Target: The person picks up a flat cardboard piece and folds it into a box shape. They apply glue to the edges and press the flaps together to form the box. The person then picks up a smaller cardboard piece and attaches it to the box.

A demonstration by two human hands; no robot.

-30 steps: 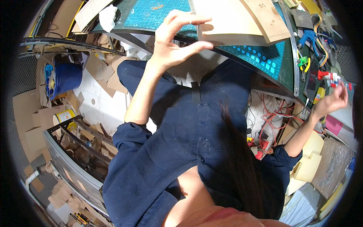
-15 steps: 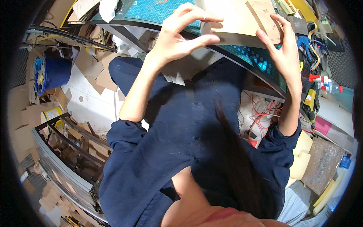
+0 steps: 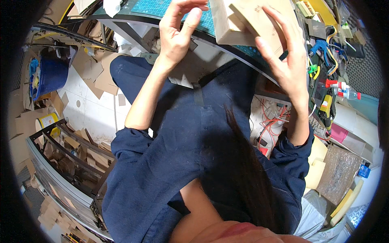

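Note:
A pale, box-shaped piece [image 3: 227, 34] with a greyish side stands at the near edge of the workbench. Over its top leans a tan cardboard panel [image 3: 255, 18], tilted, with small dark marks on it. My right hand [image 3: 287, 60] is at the panel's right side, thumb and fingers bent around it; the far fingertips are partly hidden. To the left of the box, my left hand [image 3: 176, 36] is raised with bent fingers, thumb apart, holding nothing. A teal cutting mat [image 3: 154, 8] lies beneath and behind.
Tools and a clear bottle with a red cap [image 3: 346, 91] crowd the right side. A blue bin [image 3: 52, 77] stands at left, near a metal-framed rack [image 3: 60, 174] of cardboard scraps. Red cables [image 3: 269, 121] tangle below the bench.
The cardboard panel has shifted left and tilted over the box, with my right hand following. My left hand has drawn away to the left from the box's edge.

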